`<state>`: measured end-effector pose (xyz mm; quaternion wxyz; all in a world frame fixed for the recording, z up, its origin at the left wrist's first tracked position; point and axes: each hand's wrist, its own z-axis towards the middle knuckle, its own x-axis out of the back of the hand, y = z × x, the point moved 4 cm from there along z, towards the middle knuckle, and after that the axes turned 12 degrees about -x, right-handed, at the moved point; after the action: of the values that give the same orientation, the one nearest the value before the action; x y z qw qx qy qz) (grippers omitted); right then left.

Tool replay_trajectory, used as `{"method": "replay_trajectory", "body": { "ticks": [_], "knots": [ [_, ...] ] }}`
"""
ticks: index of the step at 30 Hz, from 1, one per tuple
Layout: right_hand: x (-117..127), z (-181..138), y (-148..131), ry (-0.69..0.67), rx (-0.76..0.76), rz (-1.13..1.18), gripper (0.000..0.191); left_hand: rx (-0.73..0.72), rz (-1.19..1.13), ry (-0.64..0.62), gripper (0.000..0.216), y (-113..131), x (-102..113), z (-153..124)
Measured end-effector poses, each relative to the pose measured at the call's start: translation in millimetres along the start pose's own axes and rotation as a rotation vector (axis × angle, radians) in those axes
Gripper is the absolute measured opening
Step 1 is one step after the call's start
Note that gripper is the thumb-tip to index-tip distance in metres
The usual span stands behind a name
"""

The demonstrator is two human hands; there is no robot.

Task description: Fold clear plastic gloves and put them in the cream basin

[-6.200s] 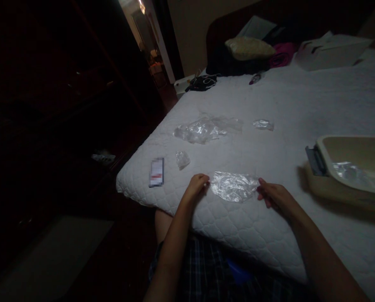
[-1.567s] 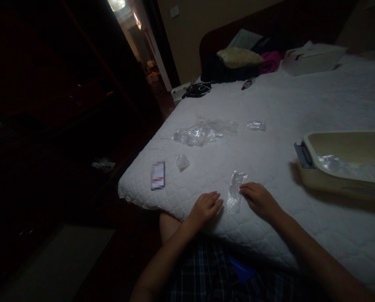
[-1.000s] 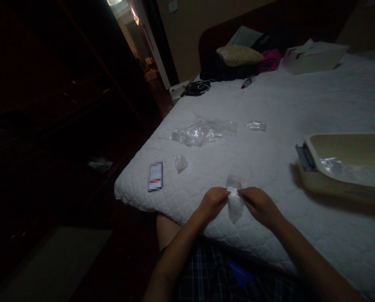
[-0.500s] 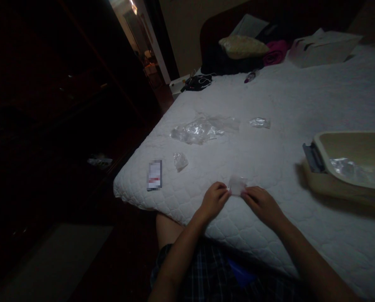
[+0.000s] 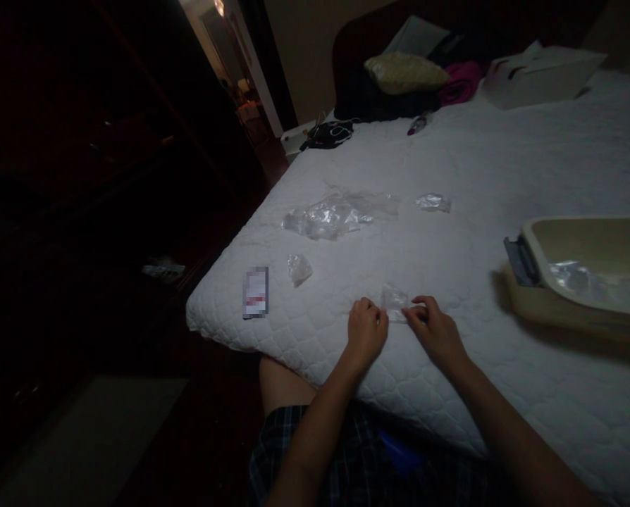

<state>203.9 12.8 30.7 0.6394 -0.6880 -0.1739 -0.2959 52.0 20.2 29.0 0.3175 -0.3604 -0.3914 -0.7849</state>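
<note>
A small clear plastic bag (image 5: 395,301) lies just over the white quilted mattress cover (image 5: 357,271), between my hands. My left hand (image 5: 366,328) pinches its near left corner, fingers curled. On the other side, my right hand (image 5: 434,329) grips the near right edge between thumb and forefinger. To the left rests another small crumpled clear bag (image 5: 299,270). Farther back are a larger spread of crumpled clear plastic (image 5: 328,216) and one more small folded clear bag (image 5: 433,203).
A phone (image 5: 256,292) lies near the bed's left corner. At right stands a cream plastic bin (image 5: 531,299) with a grey handle, clear plastic inside. Toward the headboard are a pillow (image 5: 406,73), a magenta roll (image 5: 460,82) and a white box (image 5: 542,76).
The small bag has been flattened and turned slightly between my hands. My left hand has curled more, and my right fingers have lifted into a clearer pinch. The view has shifted a little.
</note>
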Motion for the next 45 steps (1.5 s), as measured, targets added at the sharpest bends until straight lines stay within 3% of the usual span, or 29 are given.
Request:
{"method": "replay_trajectory", "body": {
  "ticks": [8, 15, 19, 22, 24, 32, 41, 45],
  "knots": [
    [-2.5, 9.6, -7.1, 0.076, -0.024, -0.222, 0.027, 0.031, 0.023, 0.007, 0.031, 1.2, 0.2, 0.7],
    [-1.7, 6.8, -3.8, 0.142, 0.069, -0.142, 0.027, 0.098, 0.114, -0.053, 0.028, 0.5, -4.5, 3.9],
    [10.8, -8.3, -13.8, 0.342, 0.417, -0.091, 0.018, 0.104, 0.147, -0.064, 0.026, 2.6, -2.6, 3.9],
    [6.5, -22.6, -21.9, 0.251, 0.717, -0.232, 0.012, 0.094, 0.151, -0.056, 0.028, 2.9, -1.3, 3.6],
    [0.4, -27.0, -22.5, 0.175, 0.797, -0.327, 0.015, 0.087, 0.147, -0.048, 0.029, 2.5, -1.1, 4.0],
    [-11.4, -22.0, -15.7, 0.11, 0.786, -0.48, 0.021, 0.15, 0.154, -0.045, 0.034, -0.1, -3.6, 6.8],
    [-9.0, -26.5, -26.1, 0.229, 0.74, -0.547, 0.022, 0.205, 0.114, 0.002, 0.03, -1.8, -5.4, 9.2],
    [-9.3, -24.2, -24.4, 0.206, 0.717, -0.513, 0.021, 0.208, 0.024, 0.071, 0.028, -1.8, -3.5, 7.5]
  ]
}}
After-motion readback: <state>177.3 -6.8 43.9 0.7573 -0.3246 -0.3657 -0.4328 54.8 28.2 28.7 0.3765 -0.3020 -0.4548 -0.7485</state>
